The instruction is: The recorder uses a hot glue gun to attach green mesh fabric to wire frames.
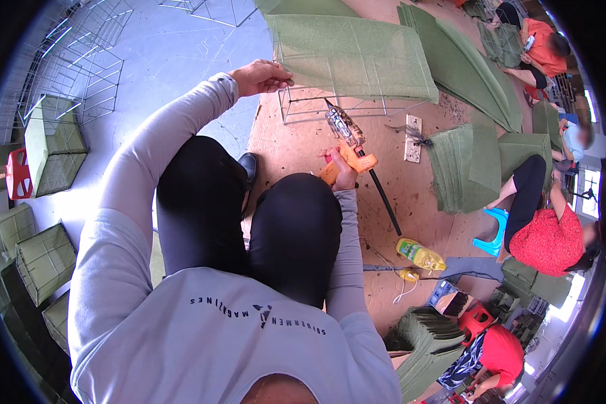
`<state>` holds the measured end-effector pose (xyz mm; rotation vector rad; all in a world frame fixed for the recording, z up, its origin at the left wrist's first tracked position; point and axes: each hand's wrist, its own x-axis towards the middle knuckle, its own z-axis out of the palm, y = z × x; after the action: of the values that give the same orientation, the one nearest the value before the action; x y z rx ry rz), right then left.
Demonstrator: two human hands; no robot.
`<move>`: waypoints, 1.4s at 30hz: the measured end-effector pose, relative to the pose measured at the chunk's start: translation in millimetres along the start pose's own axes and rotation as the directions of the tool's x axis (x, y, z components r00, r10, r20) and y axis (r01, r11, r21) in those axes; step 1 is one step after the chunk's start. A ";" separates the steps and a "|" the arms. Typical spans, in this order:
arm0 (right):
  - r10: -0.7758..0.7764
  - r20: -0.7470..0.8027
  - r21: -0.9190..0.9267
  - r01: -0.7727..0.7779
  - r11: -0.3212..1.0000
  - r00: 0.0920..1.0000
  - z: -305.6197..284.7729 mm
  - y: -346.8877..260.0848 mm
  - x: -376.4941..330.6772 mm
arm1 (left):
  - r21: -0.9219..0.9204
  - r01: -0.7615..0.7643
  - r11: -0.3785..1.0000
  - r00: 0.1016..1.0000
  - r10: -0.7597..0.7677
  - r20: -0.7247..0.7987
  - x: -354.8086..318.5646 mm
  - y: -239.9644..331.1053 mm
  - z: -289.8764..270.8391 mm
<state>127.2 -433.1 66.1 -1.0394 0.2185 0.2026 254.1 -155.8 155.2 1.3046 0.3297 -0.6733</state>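
Brown board (266,145) on the floor, probably there to catch drips. Green cloth (357,57) sits over the wire frame (384,108) on it. Left hand (259,77) has a narrow pinch on the cloth's near corner, I'd guess to keep it put; can't tell if wire's in there too. Right hand (343,167) wraps the glue gun (344,129) handle, nozzle by the frame, presumably so glue lands there. Black stick (384,202) pokes out back.
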 end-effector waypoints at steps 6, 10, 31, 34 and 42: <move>-0.018 -0.014 0.011 0.018 1.000 1.000 9.1 -6.9 -0.8 | -0.013 -0.003 1.000 1.000 0.003 -0.008 0.0 -1.0 -2.4; -0.023 -0.046 0.049 0.025 0.998 0.999 14.0 -8.8 -2.9 | -0.012 -0.008 1.000 1.000 0.008 -0.001 1.0 -1.6 -2.7; -0.052 -0.053 0.044 0.054 0.998 0.997 3.4 -11.9 3.0 | -0.002 -0.014 1.000 1.000 0.014 -0.015 -2.3 1.4 0.6; -0.037 -0.082 0.053 0.041 0.998 0.996 2.0 -13.0 2.8 | -0.004 -0.027 1.000 1.000 0.027 -0.013 -3.4 1.9 0.8; -0.047 -0.095 0.079 0.054 0.995 0.994 -4.8 -12.1 8.3 | -0.007 -0.025 1.000 1.000 0.025 -0.002 -3.6 2.3 1.7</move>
<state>137.9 -442.8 71.4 -0.9731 0.2819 0.0991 252.6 -156.2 159.5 1.3008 0.3165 -0.6491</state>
